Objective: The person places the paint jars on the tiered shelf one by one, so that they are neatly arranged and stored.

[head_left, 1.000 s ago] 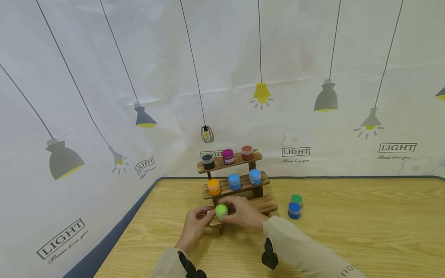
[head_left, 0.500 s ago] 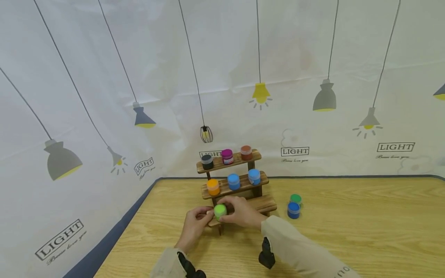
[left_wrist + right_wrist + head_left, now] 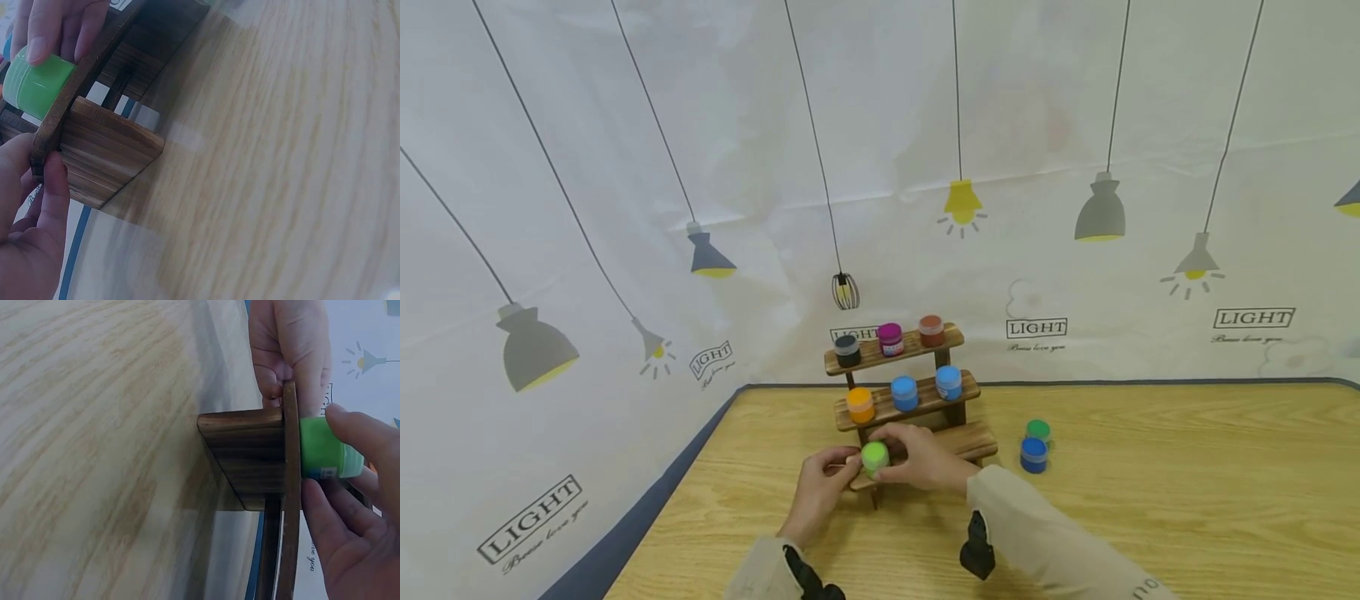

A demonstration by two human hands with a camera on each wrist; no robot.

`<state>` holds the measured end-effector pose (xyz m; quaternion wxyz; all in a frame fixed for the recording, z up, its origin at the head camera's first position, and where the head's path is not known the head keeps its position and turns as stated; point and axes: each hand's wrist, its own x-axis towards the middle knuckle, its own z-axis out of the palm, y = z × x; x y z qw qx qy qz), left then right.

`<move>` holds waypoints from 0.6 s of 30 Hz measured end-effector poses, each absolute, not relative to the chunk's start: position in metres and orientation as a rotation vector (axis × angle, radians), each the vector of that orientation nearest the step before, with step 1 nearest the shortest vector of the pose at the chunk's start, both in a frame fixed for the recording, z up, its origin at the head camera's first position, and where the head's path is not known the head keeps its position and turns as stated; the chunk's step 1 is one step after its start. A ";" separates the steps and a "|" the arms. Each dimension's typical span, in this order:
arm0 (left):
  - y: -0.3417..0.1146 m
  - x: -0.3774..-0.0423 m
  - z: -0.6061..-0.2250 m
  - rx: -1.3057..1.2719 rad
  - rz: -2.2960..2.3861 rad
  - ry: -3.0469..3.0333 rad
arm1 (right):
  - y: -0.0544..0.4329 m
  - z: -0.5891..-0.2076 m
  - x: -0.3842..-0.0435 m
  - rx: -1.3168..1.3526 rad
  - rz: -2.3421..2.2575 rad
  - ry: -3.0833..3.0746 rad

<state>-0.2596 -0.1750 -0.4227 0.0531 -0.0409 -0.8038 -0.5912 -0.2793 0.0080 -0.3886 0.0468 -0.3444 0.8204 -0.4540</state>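
Note:
A three-tier wooden display stand stands on the table. At the left end of its lowest shelf sits a paint jar with a light green lid; in the left wrist view the jar has its base against the shelf board. My right hand grips this jar between thumb and fingers, as the right wrist view also shows. With thumb and fingertips, my left hand pinches the left end of the same shelf, right beside the jar.
The middle shelf carries an orange jar and two light blue jars. On top are black, magenta and brown-red jars. Green and dark blue jars stand right of the stand. A lamp-printed backdrop rises behind.

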 end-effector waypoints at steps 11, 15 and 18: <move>-0.174 -0.260 -0.423 -0.108 -1.792 -2.439 | 0.030 -0.379 -0.277 -1.054 -1.419 2.468; -0.173 -0.260 -0.423 -0.111 -1.785 -2.444 | 0.040 -0.377 -0.275 -1.053 -1.410 2.489; -0.173 -0.261 -0.423 -0.124 -1.761 -2.451 | 0.048 -0.377 -0.273 -1.079 -1.405 2.523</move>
